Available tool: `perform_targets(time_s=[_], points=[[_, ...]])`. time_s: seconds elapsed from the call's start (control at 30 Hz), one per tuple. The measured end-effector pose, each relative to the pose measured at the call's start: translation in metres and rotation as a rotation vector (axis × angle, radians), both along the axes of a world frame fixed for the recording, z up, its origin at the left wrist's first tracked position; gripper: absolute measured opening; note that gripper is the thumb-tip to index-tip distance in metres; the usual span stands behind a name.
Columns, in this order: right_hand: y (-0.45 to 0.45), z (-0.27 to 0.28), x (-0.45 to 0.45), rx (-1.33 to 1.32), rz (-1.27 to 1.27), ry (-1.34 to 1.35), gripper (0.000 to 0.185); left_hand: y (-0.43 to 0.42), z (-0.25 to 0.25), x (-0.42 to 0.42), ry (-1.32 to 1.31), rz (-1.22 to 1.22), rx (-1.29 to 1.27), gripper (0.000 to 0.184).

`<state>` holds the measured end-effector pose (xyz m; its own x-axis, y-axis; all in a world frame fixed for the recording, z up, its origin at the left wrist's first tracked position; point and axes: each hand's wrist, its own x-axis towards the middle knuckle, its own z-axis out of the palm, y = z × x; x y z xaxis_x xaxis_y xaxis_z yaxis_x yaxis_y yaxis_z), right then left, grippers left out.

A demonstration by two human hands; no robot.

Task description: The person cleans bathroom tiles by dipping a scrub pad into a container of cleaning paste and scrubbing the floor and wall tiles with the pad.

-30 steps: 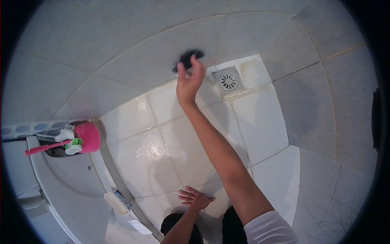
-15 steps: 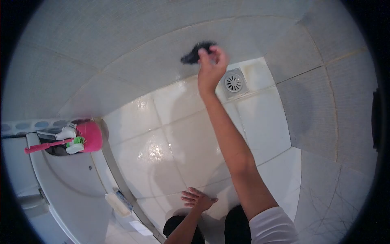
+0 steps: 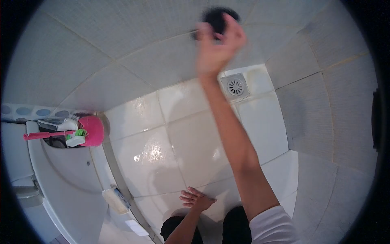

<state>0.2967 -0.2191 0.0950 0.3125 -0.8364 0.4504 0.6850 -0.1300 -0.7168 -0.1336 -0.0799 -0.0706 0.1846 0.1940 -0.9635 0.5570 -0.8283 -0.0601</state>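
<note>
My right hand [image 3: 221, 49] reaches far forward to the grey tiled wall [image 3: 154, 53]. Its thumb and fingers are closed on a black pad [image 3: 216, 20], which is pressed to or very near the tiles. Motion smears both the pad and the fingers, so the pad's exact kind is unclear. Low in the view, my left hand [image 3: 198, 200] is open by my left knee, fingers spread and holding nothing. Whether it rests on the knee or hovers over the floor, I cannot tell.
Wet-looking white floor tiles [image 3: 191, 142] lie below, with a square drain [image 3: 235, 86] near the wall. At left stand a white toilet tank [image 3: 69, 175], a pink container [image 3: 92, 130] and several brushes [image 3: 77, 138]. A soap-like bar in a tray [image 3: 115, 200] sits on the ledge.
My right hand has moved the black pad up the wall, away from the floor and drain. My left hand stays in about the same place. The view has shifted slightly.
</note>
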Motion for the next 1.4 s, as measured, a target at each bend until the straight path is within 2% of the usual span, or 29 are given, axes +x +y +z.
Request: perform_targets(time_s=[0.07, 0.1, 0.13, 0.2, 0.23, 0.3, 0.33, 0.4, 0.47, 0.53, 0.6, 0.63, 0.7, 0.77, 0.8, 0.87, 0.9, 1.0, 1.03, 1.1, 1.17, 1.23, 1.3, 1.4], points=[[0.035, 0.013, 0.006, -0.553, 0.108, -0.037, 0.028, -0.002, -0.004, -0.003, -0.016, 0.012, 0.041, 0.156], [0.040, 0.014, 0.000, -1.139, 0.023, 0.211, 0.026, -0.002, -0.002, -0.005, -0.021, 0.010, 0.038, 0.156], [0.026, 0.018, -0.002, -1.141, 0.013, 0.205, 0.026, -0.003, 0.000, -0.006, -0.022, 0.021, 0.053, 0.156], [-0.036, 0.031, -0.008, -0.926, 0.555, 0.456, 0.028, -0.002, -0.002, -0.001, -0.043, 0.029, 0.049, 0.156], [-0.067, 0.022, -0.012, -0.994, 0.278, 0.383, 0.029, 0.000, -0.005, -0.006, -0.051, 0.024, 0.028, 0.157], [-0.129, 0.003, -0.018, -1.005, -0.360, 0.322, 0.048, 0.000, -0.005, -0.007, -0.065, 0.023, 0.005, 0.157], [-0.129, 0.006, -0.013, -1.008, -0.363, 0.315, 0.048, 0.000, -0.005, -0.006, -0.061, 0.019, 0.010, 0.157], [-0.133, 0.007, 0.008, -0.128, -0.246, 0.262, 0.053, 0.000, 0.002, -0.004, -0.061, 0.015, 0.013, 0.157], [-0.066, 0.010, 0.032, -0.204, -0.154, 0.024, 0.054, -0.002, 0.013, 0.006, -0.018, 0.002, 0.016, 0.151], [-0.038, 0.019, 0.018, -0.246, -0.068, -0.099, 0.053, -0.004, 0.007, 0.003, -0.053, 0.002, 0.034, 0.151], [-0.046, 0.029, -0.004, -1.128, -0.301, 0.085, 0.048, -0.002, 0.002, -0.005, -0.081, -0.004, 0.050, 0.151], [-0.075, 0.033, -0.002, -1.195, -0.288, 0.056, 0.051, 0.000, -0.001, -0.006, -0.086, -0.001, 0.048, 0.152], [-0.137, 0.052, 0.004, -1.087, -0.399, 0.038, 0.047, -0.002, 0.000, -0.004, -0.088, 0.008, 0.027, 0.152], [-0.169, 0.095, 0.000, -0.528, -0.337, 0.251, 0.045, -0.001, 0.006, -0.001, -0.062, -0.013, 0.005, 0.153], [-0.169, 0.108, 0.009, -0.532, -0.337, 0.245, 0.045, -0.002, 0.008, 0.000, -0.066, -0.012, 0.000, 0.153], [-0.160, 0.129, 0.028, -0.605, -0.439, 0.059, 0.043, -0.004, 0.010, 0.004, -0.035, -0.007, 0.042, 0.153], [-0.111, 0.126, 0.028, -0.468, -0.270, -0.068, 0.039, -0.004, 0.011, 0.006, -0.040, -0.005, 0.041, 0.153], [-0.034, 0.059, 0.025, -0.746, 0.084, -0.068, 0.044, -0.005, 0.013, 0.007, -0.012, -0.017, 0.036, 0.152], [-0.035, 0.044, 0.011, -1.331, -0.359, -0.042, 0.052, -0.003, 0.013, 0.007, -0.023, -0.011, 0.025, 0.153], [-0.084, 0.045, 0.000, -1.352, -0.284, 0.028, 0.055, 0.000, 0.008, 0.001, -0.032, -0.007, 0.003, 0.153], [-0.133, 0.069, 0.000, -1.062, -0.293, 0.206, 0.047, -0.002, -0.003, -0.003, -0.049, -0.037, 0.035, 0.157], [-0.139, 0.131, 0.002, -0.815, -0.519, 0.180, 0.040, -0.002, 0.002, -0.001, -0.053, -0.027, 0.028, 0.157], [-0.107, 0.169, 0.023, -0.827, -0.646, 0.074, 0.041, -0.004, 0.000, -0.001, -0.060, -0.016, 0.023, 0.158], [-0.040, 0.165, 0.027, -1.005, -0.372, 0.268, 0.034, -0.003, -0.005, -0.006, -0.101, -0.010, 0.024, 0.158]])
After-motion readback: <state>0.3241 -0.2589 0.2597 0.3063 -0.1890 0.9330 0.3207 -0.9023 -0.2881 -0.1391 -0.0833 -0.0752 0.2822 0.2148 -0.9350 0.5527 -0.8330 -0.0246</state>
